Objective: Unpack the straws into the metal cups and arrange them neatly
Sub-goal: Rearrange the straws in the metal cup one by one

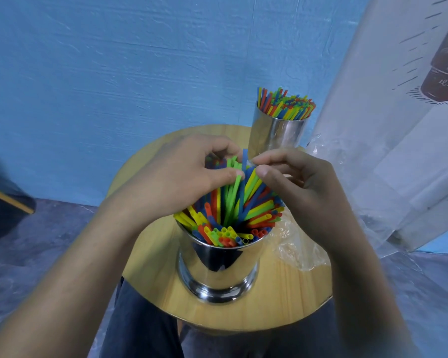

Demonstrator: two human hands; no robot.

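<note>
At centre frame, the left hand [189, 174] grips the tops of the straws [233, 210] standing in the near cup [217, 270] on the round worktop [153, 254], the right hand [303, 192] pinches a blue straw [244, 156] among them, and a second full cup [277, 135] stands toward the upper right.

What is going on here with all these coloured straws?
A person is arranging straws in the near cup on a round wooden table. The left hand grips their upper ends and the right hand pinches at them from the other side. These straws lean unevenly. The far cup holds a tidy bundle already. A clear plastic wrapper lies beside the near cup.
</note>
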